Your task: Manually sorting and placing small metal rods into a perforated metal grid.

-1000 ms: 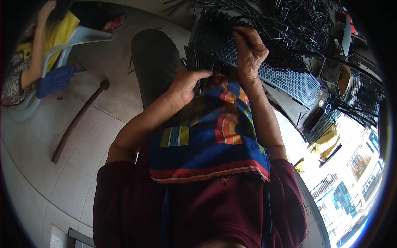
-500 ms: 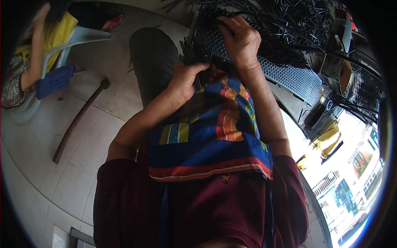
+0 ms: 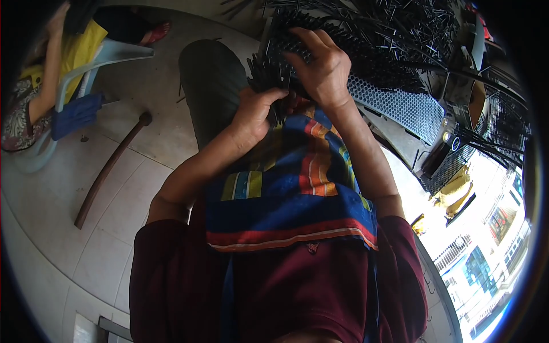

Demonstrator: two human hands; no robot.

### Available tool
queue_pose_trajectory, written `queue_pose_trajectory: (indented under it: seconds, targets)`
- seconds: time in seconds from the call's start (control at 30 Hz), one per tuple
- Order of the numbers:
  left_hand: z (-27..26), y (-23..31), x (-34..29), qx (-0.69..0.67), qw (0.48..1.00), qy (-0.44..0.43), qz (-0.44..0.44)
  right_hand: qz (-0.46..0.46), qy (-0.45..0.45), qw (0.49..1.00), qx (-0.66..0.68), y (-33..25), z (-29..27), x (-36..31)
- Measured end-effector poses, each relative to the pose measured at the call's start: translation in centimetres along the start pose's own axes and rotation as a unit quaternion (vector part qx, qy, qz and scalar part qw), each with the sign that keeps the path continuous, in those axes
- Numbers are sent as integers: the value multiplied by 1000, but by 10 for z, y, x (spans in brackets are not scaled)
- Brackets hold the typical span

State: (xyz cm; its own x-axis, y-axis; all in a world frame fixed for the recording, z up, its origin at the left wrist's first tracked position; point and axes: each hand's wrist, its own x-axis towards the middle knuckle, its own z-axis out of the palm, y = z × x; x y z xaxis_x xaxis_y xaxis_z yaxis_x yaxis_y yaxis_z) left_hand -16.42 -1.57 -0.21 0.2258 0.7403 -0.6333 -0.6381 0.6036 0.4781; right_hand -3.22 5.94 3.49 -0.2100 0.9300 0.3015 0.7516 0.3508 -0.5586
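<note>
My left hand (image 3: 253, 110) is closed around a bundle of thin black strips (image 3: 265, 73), their ends sticking up unevenly above the thumb. Just to its right, my right hand (image 3: 327, 70) hovers with thumb and fingers apart, and I see nothing between them. Beneath and beyond it lies a perforated metal sheet (image 3: 403, 110), partly covered by a large heap of loose black strips (image 3: 394, 34). A colourful patterned apron (image 3: 314, 166) covers my lap below both hands.
A long-handled hammer-like tool (image 3: 111, 168) lies on the tiled floor at left. Another person's arm (image 3: 52, 68) shows beside a pale plastic chair (image 3: 114, 50) with a blue glove-like item (image 3: 77, 116). At right stand a dark cylindrical object (image 3: 439, 153) and yellow cloth (image 3: 454, 191).
My right hand has come slightly down and left, nearer the bundle, and its pinched fingers have spread apart. The left hand keeps its hold in nearly the same place.
</note>
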Motion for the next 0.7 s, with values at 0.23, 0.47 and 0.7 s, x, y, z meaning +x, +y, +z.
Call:
queue_pose_trajectory:
  seconds: [0.23, 0.47, 0.7]
  targets:
    - [-1, -2, -6, -19, 999, 29, -12, -86, 45, 995, -22, 12, 23, 19]
    - [-4, 1, -4, -7, 1000, 15, -10, -41, 38, 997, -53, 14, 10, 13]
    - [-2, 1, -4, -20, 1000, 6, -14, -51, 33, 996, -63, 8, -2, 7]
